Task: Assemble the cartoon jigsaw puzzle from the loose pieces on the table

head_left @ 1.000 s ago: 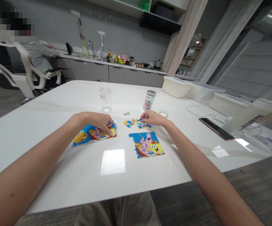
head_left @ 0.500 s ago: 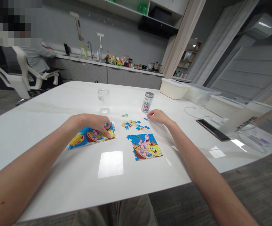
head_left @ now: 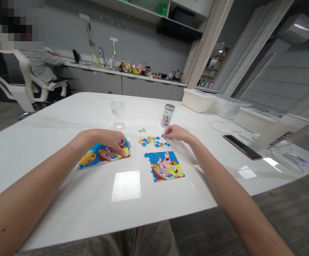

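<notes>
My left hand (head_left: 114,139) is closed on the printed picture card (head_left: 89,156), its thumb pressed on the cartoon near the right end and its fingers curled. Between thumb and fingertips of my right hand (head_left: 177,133) is a small blue puzzle piece (head_left: 163,136), tipped up at the right edge of the loose pieces. Those loose puzzle pieces (head_left: 149,140), blue and yellow, lie scattered in the middle, with a few joined ones farther back. Nearer me rests a joined section of the jigsaw (head_left: 167,166) with a pink and a yellow cartoon figure; its left edge is knobbed.
Beyond the pieces stand a clear jar (head_left: 118,115) and a printed can with a silver lid (head_left: 167,115). At the right are storage boxes (head_left: 198,100), a cable, a dark tablet (head_left: 241,146) and a laptop (head_left: 274,133). A person sits in a white-framed chair (head_left: 23,76) at far left.
My right hand has shifted slightly left and now has the blue puzzle piece lifted on edge between its fingertips. My left hand and the card have stayed put.
</notes>
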`<act>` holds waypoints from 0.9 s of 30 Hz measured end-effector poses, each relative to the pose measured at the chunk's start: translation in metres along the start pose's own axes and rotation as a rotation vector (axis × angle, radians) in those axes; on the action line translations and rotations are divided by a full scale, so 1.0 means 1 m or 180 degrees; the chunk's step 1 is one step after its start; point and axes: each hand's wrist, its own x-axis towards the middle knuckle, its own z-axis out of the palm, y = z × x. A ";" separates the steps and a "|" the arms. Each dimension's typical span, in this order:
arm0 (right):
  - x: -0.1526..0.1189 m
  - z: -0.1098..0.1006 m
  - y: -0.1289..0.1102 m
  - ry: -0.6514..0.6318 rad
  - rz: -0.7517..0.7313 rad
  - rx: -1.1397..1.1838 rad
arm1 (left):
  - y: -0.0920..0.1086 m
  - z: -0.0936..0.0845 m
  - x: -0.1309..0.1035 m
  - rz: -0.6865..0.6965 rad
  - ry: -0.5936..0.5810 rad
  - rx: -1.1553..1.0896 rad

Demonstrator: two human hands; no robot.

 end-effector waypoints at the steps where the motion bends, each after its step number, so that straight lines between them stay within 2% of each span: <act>1: -0.002 0.000 -0.002 -0.0099 -0.0056 0.0279 | 0.000 0.000 0.000 0.0008 0.0030 0.0046; 4: -0.010 0.000 -0.012 -0.0429 -0.0294 0.0957 | 0.004 -0.002 -0.001 0.0133 0.0145 0.0125; 7: -0.019 0.003 -0.029 -0.0611 -0.0310 0.1266 | 0.012 -0.005 -0.004 0.0277 0.0212 -0.0012; 11: -0.029 0.012 -0.053 -0.0795 -0.0371 0.1403 | 0.028 -0.008 -0.008 0.0489 0.0809 -0.0356; 14: -0.033 0.019 -0.063 -0.0812 -0.0453 0.1543 | 0.040 -0.007 -0.007 0.0637 0.1035 -0.0560; 17: -0.033 0.024 -0.065 -0.1000 -0.0592 0.1660 | 0.047 -0.003 -0.004 0.0810 0.1185 -0.0710; 20: -0.033 0.028 -0.065 -0.1177 -0.0655 0.1735 | 0.048 0.000 -0.001 0.0830 0.1167 -0.0758; 27: -0.040 0.028 -0.071 -0.1245 -0.0664 0.1583 | 0.046 0.002 0.001 0.0855 0.0969 -0.0622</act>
